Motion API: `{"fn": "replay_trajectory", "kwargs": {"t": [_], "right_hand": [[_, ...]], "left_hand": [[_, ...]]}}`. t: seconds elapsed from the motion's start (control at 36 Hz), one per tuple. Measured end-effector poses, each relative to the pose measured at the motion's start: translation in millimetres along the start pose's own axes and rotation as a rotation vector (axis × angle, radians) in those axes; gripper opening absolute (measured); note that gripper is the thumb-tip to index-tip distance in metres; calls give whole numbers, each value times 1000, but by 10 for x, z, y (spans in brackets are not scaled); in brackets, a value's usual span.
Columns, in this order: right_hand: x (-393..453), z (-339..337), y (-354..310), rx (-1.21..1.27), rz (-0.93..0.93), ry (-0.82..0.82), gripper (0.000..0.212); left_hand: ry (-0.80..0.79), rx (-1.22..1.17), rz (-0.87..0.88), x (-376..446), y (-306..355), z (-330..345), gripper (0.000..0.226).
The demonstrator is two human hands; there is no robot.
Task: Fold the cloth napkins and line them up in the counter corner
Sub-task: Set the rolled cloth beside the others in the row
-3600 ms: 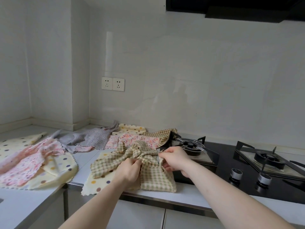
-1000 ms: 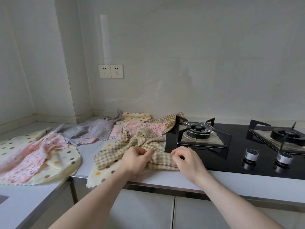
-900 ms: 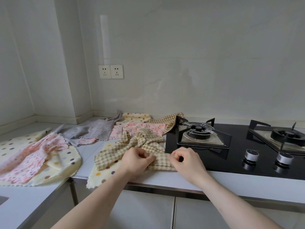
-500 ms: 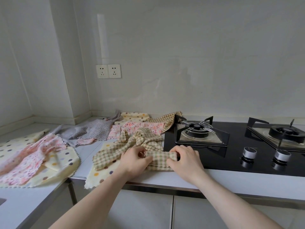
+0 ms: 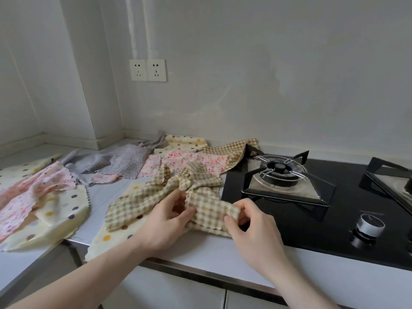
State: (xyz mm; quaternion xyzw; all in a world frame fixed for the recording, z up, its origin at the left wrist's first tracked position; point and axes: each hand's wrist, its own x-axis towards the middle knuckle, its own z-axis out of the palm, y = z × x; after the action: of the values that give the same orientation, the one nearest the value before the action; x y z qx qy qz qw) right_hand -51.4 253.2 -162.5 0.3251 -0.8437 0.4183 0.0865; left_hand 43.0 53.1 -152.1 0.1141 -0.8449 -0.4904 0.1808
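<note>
A crumpled beige checked napkin (image 5: 196, 186) lies near the counter's front edge, beside the hob. My left hand (image 5: 166, 221) pinches its middle, and my right hand (image 5: 249, 221) grips a raised fold at its right end. Under it lies a cream dotted napkin (image 5: 104, 238) that hangs over the edge. Behind are a pink floral napkin (image 5: 191, 160), a grey dotted one (image 5: 124, 162), another cream dotted one (image 5: 185, 141) and a second checked one (image 5: 229, 150). All of them lie unfolded.
A black gas hob (image 5: 312, 197) with a burner (image 5: 279, 172) and a knob (image 5: 369, 226) lies right of the napkins. More pink and cream dotted cloths (image 5: 40, 204) are heaped on the left counter. A double wall socket (image 5: 148, 70) sits above the corner.
My hands have lifted the right part of the checked napkin off the counter into a raised fold between them. The view has dropped and drawn closer.
</note>
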Motion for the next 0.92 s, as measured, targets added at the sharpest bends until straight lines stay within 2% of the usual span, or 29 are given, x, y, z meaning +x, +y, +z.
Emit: {"fn": "replay_trajectory", "kwargs": {"t": [0.11, 0.19, 0.25, 0.33, 0.42, 0.5, 0.58, 0.67, 0.78, 0.92], "right_hand": [[22, 18, 33, 0, 0, -2, 13], [39, 11, 39, 38, 42, -9, 12], [53, -4, 27, 43, 73, -7, 11], [80, -39, -10, 28, 136, -25, 11], [90, -128, -68, 68, 241, -69, 11], [159, -322, -211, 155, 359, -156, 12], [282, -649, -447, 274, 497, -272, 12], [341, -1101, -716, 292, 562, -337, 10], [320, -1870, -1110, 337, 626, -290, 7], [150, -2804, -1417, 379, 695, -157, 7]], "left_hand": [[-21, -26, 25, 3, 22, 9, 8], [-55, -33, 29, 15, 46, -15, 11], [-28, -28, 20, 25, 66, -22, 8], [4, 110, 17, 39, 126, -34, 8], [-23, 271, -46, 49, 176, -43, 12], [-93, 282, -199, 107, 323, -57, 11], [-147, 178, -341, 156, 648, -121, 9], [-148, 172, -316, 117, 1128, -223, 11], [-200, 121, -228, 56, 1976, -326, 16], [-341, 71, -116, 78, 2812, -220, 21]]}}
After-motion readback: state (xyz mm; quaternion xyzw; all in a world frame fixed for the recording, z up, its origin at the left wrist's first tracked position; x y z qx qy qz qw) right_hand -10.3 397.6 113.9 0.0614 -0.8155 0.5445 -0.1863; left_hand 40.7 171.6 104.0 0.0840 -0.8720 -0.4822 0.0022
